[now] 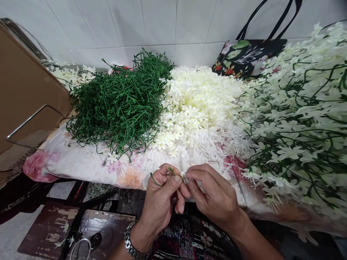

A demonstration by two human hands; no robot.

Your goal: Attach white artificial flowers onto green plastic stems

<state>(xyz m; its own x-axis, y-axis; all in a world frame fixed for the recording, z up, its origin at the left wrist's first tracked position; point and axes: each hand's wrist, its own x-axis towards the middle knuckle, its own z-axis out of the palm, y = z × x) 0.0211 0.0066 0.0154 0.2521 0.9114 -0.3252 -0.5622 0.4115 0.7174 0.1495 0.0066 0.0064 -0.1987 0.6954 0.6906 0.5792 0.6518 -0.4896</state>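
Note:
My left hand (161, 202), with a metal watch at the wrist, is closed around a green plastic flower stem (154, 180). Its thumb and forefinger meet near a small white flower piece (183, 174). Pinched on that white piece from the other side is my right hand (215, 198); the fingertips hide most of it. Both hands are together at the table's front edge. Behind the left one lies a heap of green plastic stems (119, 104). Loose white artificial blossoms (197, 97) are piled beside it, with thin white stamens (206, 139) in front of them.
White flower sprays with green stems (300, 126) are massed at the right. A black floral bag (244, 57) leans on the tiled wall (151, 21). At the left stands a cardboard box (27, 72). Flowered cloth (92, 168) covers the table; a brown stool (105, 231) is below.

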